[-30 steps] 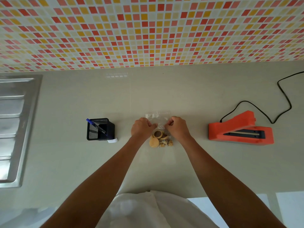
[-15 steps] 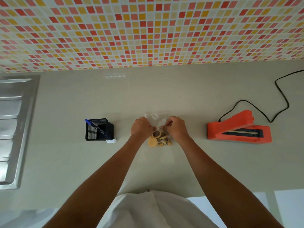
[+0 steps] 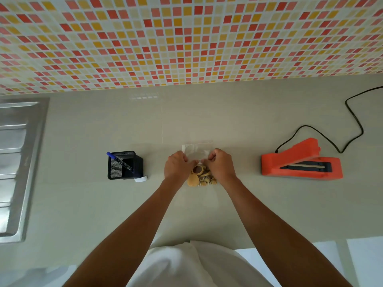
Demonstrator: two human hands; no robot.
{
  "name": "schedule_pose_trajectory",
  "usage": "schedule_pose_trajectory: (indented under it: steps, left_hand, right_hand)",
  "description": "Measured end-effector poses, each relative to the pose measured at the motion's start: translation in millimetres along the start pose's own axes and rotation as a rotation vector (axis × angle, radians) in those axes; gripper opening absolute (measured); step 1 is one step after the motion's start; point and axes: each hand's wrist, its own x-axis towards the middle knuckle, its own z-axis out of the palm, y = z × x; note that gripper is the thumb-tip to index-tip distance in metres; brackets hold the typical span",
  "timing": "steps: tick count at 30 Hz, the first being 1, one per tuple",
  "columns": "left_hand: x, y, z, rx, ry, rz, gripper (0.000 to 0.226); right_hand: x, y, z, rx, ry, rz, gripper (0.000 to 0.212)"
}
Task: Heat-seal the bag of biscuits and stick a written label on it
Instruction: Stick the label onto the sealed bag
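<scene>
Head view: left hand (image 3: 177, 165) and right hand (image 3: 221, 165) pinch the bag (image 3: 198, 152) flat; next, probably carry it to the sealer (image 3: 300, 162).

Bag (image 3: 196, 151): clear, flat on the counter (image 3: 207, 121); biscuits (image 3: 201, 177) bunched at its near end
Left hand (image 3: 176, 167): fingers pinch the bag's left edge
Right hand (image 3: 221, 165): fingers pinch the bag's right edge
Sealer (image 3: 300, 163): orange, well to the right; black cord (image 3: 352, 129) trails away
Holder (image 3: 124, 165): black mesh, left of the bag; blue pen (image 3: 119, 160) inside; white label (image 3: 141, 178) just beside it
Sink (image 3: 18, 166): far left
</scene>
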Motion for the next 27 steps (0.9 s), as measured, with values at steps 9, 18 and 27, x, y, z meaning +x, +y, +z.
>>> schedule_pose_trajectory:
  steps: [9, 18, 27]
  left_hand:
    - [-5.5, -5.9, -5.8, -0.042, 0.025, -0.018, 0.022]
    - [-15.4, -21.9, -6.1, -0.180, -0.037, 0.016, 0.013]
    - [40.7, 20.7, -39.0, -0.241, 0.063, 0.043, 0.019]
  right_hand:
    - [-19.4, 5.1, -9.4, 0.114, 0.069, -0.001, 0.010]
    - [-38.7, 16.7, -5.7, 0.229, 0.094, 0.057, 0.020]
    - [24.9, -33.7, -20.9, 0.206, 0.145, -0.031, 0.021]
